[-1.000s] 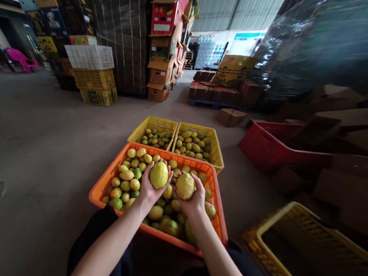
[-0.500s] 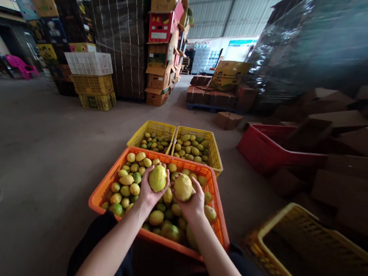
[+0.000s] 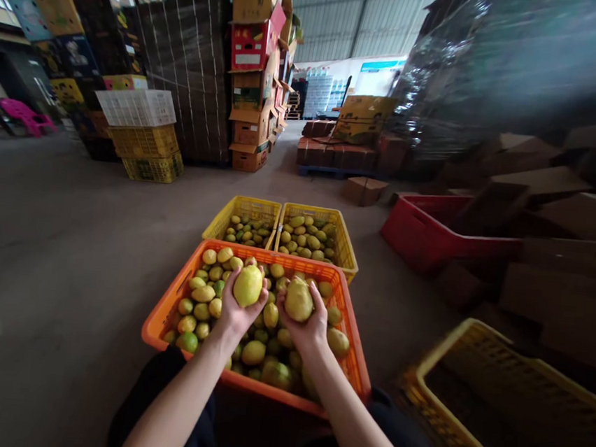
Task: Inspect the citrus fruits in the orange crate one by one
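My left hand (image 3: 236,314) is closed around a yellow-green lemon (image 3: 247,287), palm up, thumb and fingers along its sides. A second lemon (image 3: 299,301), paler and bumpier, rests in my right hand (image 3: 312,329), whose fingers curl round it from below. The two fruits are held apart, side by side, above an orange plastic crate (image 3: 194,256). Inside the crate lie many loose lemons (image 3: 252,353), from yellow to green; my hands and forearms hide part of them.
Two yellow crates (image 3: 355,257) of smaller-looking fruit stand just beyond the orange one. At right are a yellow crate (image 3: 435,360), a red crate (image 3: 418,235) and piled cardboard (image 3: 576,285). Stacked cartons (image 3: 250,92) and crates (image 3: 145,140) stand farther back on the concrete floor.
Both lemons remain in my hands. My left hand has moved slightly left and up, turning its fruit; the right-hand fruit has also turned a little. The camera view has shifted slightly.
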The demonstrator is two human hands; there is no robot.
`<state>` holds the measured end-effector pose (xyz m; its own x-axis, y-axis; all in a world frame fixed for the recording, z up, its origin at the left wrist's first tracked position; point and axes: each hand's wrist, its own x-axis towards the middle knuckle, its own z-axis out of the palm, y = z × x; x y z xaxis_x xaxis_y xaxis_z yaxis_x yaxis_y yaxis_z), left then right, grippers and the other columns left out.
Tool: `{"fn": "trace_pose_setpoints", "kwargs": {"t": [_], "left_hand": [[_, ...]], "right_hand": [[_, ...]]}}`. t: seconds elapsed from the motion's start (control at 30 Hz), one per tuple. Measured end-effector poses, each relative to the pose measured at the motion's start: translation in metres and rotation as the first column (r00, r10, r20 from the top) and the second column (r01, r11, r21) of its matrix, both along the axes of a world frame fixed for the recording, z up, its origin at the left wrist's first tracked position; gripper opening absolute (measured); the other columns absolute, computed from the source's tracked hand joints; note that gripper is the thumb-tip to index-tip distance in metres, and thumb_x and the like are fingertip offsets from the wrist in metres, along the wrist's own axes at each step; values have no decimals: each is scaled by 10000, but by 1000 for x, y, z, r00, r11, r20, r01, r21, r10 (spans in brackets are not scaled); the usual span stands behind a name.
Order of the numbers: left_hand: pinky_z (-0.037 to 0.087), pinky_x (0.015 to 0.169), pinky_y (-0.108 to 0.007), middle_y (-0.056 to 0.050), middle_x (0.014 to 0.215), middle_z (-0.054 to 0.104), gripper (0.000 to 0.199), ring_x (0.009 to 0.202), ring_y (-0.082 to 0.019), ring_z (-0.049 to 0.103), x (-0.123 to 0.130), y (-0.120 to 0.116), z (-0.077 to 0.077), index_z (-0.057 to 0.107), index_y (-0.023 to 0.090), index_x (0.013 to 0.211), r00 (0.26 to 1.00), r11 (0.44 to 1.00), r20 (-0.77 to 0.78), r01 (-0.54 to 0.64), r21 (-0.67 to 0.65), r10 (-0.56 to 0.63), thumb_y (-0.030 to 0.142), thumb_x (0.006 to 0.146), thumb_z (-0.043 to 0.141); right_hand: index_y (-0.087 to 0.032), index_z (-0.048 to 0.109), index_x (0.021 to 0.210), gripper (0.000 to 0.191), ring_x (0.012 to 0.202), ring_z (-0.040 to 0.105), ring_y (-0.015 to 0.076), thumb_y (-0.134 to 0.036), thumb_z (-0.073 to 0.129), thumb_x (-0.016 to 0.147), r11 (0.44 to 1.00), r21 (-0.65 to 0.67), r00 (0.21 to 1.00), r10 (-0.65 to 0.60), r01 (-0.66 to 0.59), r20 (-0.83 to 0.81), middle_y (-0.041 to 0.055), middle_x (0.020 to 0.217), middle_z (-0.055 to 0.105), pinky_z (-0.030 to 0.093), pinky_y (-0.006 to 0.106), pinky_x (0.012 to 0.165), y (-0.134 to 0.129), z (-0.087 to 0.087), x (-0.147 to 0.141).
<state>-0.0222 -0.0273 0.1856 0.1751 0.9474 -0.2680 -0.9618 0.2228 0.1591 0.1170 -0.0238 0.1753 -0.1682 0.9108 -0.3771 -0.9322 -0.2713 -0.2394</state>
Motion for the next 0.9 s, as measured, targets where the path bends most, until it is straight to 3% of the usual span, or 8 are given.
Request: {"fn": "trace_pose_setpoints", "kwargs": {"t": [0.1,0.17,0.5,0.63,0.9], "left_hand": [[558,847,-350,-63,932,725,225,951,-213,681,2,1,-6,706,181,969,995,996,31,-94,7,93,270,889,515],[533,906,-349,-65,963,727,225,1025,-217,662,4,3,-9,713,179,949,991,992,52,-125,-6,125,251,875,513],[520,896,-348,-41,902,743,302,897,-187,692,22,4,-5,728,204,977,994,991,30,-105,-79,108,254,879,447],[523,866,-337,-50,981,741,348,890,-191,691,28,3,-3,703,223,1111,993,990,38,-112,-88,116,231,865,458],[529,881,-330,-61,1016,734,340,966,-202,685,18,3,-9,702,199,1100,990,989,50,-130,-72,134,218,838,486]], "right_hand": [[-201,653,944,157,732,717,209,-213,591,801,999,34,999,-34,34,12,37,832,756,610,362,686,-3,4,-1],[-207,656,998,218,756,722,217,-230,597,789,997,68,999,-43,42,16,38,886,761,611,385,717,-4,5,-2],[-234,661,1062,306,769,722,222,-250,564,772,996,41,997,-74,73,4,20,874,763,601,403,752,-1,2,2],[-229,680,1041,299,779,720,211,-246,574,761,996,36,995,-85,84,44,24,884,763,597,369,736,-1,3,5],[-211,682,1058,329,721,716,209,-209,553,755,998,14,998,-57,57,17,20,826,764,591,385,768,4,2,-5]]}}
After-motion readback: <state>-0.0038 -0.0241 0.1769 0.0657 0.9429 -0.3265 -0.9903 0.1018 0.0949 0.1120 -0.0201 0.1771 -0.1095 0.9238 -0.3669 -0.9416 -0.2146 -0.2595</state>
